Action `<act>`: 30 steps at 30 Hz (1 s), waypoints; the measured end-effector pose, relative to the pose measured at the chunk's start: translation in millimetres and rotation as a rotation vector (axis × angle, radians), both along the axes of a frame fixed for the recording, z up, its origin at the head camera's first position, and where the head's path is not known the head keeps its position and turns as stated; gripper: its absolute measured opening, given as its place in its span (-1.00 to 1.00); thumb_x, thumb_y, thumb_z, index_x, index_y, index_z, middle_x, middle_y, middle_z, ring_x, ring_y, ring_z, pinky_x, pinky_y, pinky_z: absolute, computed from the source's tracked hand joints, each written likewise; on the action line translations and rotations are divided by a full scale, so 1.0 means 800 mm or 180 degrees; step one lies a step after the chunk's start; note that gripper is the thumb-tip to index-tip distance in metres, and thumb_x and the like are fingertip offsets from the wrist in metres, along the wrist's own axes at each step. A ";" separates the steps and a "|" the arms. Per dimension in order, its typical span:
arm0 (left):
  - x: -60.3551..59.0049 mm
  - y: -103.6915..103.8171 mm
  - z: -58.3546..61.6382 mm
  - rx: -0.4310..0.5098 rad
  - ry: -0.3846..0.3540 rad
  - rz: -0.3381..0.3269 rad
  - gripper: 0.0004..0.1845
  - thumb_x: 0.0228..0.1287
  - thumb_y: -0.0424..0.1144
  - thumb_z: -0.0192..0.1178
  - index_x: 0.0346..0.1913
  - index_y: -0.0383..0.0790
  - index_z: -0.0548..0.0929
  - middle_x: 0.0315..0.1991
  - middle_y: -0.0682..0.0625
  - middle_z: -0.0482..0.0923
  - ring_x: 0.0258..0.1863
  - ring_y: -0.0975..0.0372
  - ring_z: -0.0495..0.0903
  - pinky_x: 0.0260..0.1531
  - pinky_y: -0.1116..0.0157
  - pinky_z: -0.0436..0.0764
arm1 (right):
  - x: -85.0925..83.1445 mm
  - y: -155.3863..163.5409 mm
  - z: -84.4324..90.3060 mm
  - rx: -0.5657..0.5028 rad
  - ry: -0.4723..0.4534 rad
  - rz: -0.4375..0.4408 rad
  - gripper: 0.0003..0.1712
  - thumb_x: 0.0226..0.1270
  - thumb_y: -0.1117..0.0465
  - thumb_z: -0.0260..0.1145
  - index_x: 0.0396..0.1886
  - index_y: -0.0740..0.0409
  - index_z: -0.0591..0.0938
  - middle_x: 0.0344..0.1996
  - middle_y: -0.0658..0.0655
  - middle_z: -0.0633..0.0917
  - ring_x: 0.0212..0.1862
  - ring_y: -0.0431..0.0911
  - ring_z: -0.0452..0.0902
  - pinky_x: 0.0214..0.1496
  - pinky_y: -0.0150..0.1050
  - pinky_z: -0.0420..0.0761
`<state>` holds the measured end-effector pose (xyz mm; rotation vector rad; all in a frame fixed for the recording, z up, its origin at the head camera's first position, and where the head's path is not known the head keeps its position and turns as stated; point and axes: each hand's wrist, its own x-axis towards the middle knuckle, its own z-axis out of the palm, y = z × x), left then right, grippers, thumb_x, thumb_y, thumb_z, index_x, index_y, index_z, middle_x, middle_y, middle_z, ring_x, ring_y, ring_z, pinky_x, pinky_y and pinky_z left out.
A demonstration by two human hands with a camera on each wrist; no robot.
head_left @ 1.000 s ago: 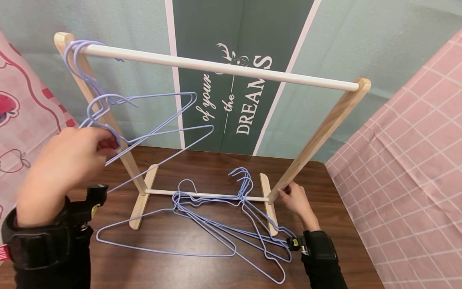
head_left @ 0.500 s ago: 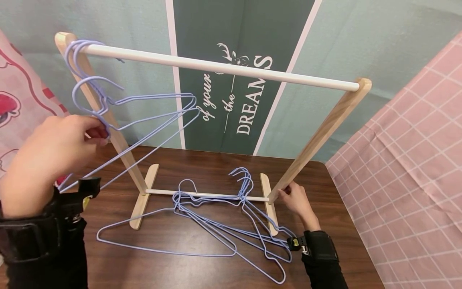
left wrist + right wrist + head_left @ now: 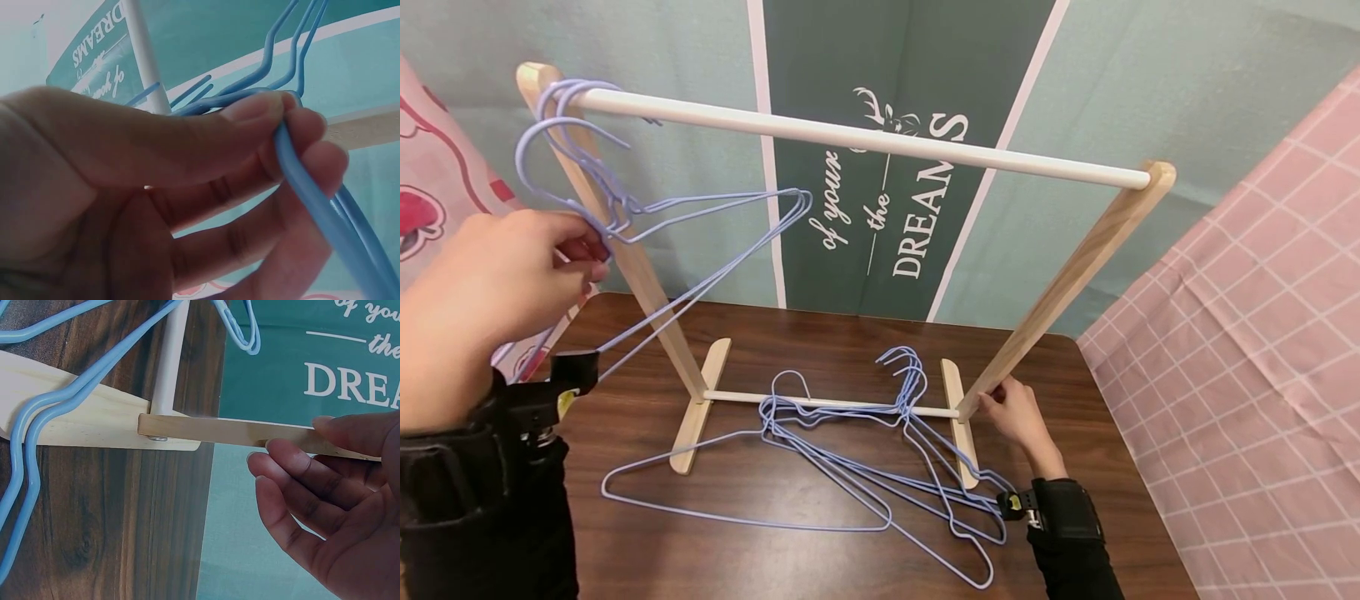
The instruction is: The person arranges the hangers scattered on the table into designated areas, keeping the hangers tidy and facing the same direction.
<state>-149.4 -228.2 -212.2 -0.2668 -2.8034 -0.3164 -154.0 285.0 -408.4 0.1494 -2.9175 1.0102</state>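
At the upper left, my left hand (image 3: 497,279) pinches a blue wire hanger (image 3: 522,150) between thumb and fingers, just below its hook. The hook stands in front of the top of the rack's left upright (image 3: 651,292). Close up in the left wrist view, the blue hanger wire (image 3: 306,190) runs past the thumb tip. A few more blue hangers (image 3: 576,86) hang at the left end of the white top rail (image 3: 865,138). My right hand (image 3: 1021,423) grips the right wooden upright (image 3: 1067,279) low down; the right wrist view shows thumb and fingers on this upright (image 3: 212,430).
Several blue hangers (image 3: 912,385) lie tangled over the rack's white lower bar (image 3: 737,399) and the dark wooden table (image 3: 647,558). Some reach close to my right wrist. A lettered green cloth (image 3: 820,50) stands behind, and a pink checked cloth (image 3: 1240,392) borders the right side.
My left hand has moved up and left with the hanger, bringing its hook up beside the hooks on the rail. My right hand has stayed on the upright.
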 end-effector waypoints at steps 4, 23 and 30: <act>-0.003 -0.001 0.003 -0.0028 0.0009 -0.0012 -0.94 0.05 -0.32 0.16 -0.39 -0.16 0.61 -0.56 0.05 0.59 -0.50 0.03 0.51 -0.44 0.06 0.30 | 0.000 0.000 0.000 0.0001 0.0014 0.0013 -0.80 0.20 0.39 0.21 -0.24 0.48 0.50 -0.53 0.23 0.60 -0.51 -0.05 0.51 -0.55 -0.27 0.43; -0.024 -0.014 0.026 -0.0041 0.0159 0.0003 -0.91 0.04 -0.25 0.16 -0.37 -0.13 0.61 -0.46 -0.05 0.62 -0.49 0.08 0.45 -0.45 0.15 0.18 | -0.001 -0.002 0.002 0.0023 -0.0064 -0.0066 -0.80 0.22 0.38 0.21 -0.22 0.46 0.50 -0.50 0.25 0.60 -0.48 -0.02 0.52 -0.52 -0.25 0.43; -0.031 -0.006 0.040 -0.0132 -0.0053 0.0066 -0.87 0.05 -0.25 0.16 -0.33 -0.21 0.62 -0.48 -0.05 0.60 -0.52 0.09 0.40 -0.53 0.17 0.21 | -0.001 -0.001 0.001 0.0014 -0.0088 -0.0058 -0.79 0.22 0.37 0.20 -0.21 0.46 0.50 -0.49 0.25 0.61 -0.47 -0.02 0.53 -0.51 -0.24 0.44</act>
